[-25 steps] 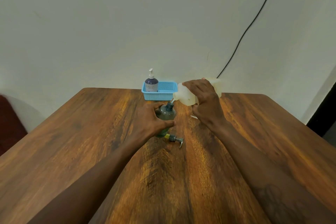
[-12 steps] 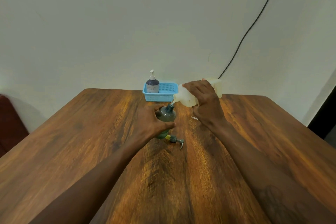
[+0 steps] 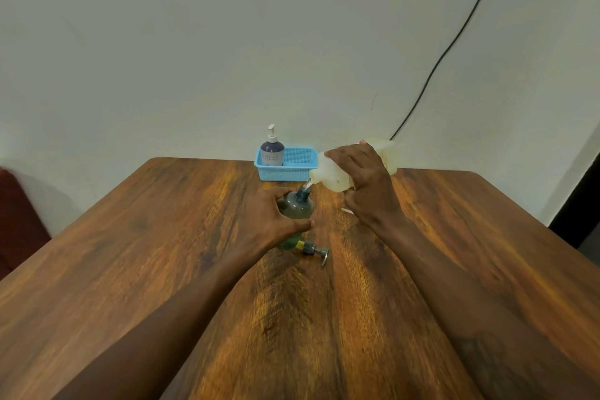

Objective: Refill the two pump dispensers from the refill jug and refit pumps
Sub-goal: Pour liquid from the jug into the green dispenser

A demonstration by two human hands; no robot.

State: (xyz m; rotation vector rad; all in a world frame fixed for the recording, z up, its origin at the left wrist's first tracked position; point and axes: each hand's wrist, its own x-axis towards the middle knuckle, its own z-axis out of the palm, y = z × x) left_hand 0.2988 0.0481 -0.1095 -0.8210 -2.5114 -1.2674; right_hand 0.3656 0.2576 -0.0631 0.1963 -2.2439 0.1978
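Observation:
My left hand (image 3: 271, 221) grips a grey-green dispenser bottle (image 3: 297, 206) standing upright mid-table with its neck uncovered. My right hand (image 3: 367, 185) holds the white refill jug (image 3: 331, 172) tipped to the left, spout just above the bottle's neck, and a thin stream runs from the spout into it. The bottle's grey pump (image 3: 314, 250) lies on the table in front of the bottle. A second dispenser (image 3: 272, 148), dark with a white pump fitted, stands in the left end of a blue basket (image 3: 292, 169) at the table's far edge.
The wooden table (image 3: 162, 253) ends at a pale wall. A black cable (image 3: 438, 65) runs down the wall behind the jug. A small white piece (image 3: 346, 210) lies on the table under my right wrist. A dark red seat (image 3: 16, 221) is at the left.
The jug has stayed tipped over the bottle's neck while the pour goes on. Both hands keep their grips and positions; only the camera shifted slightly.

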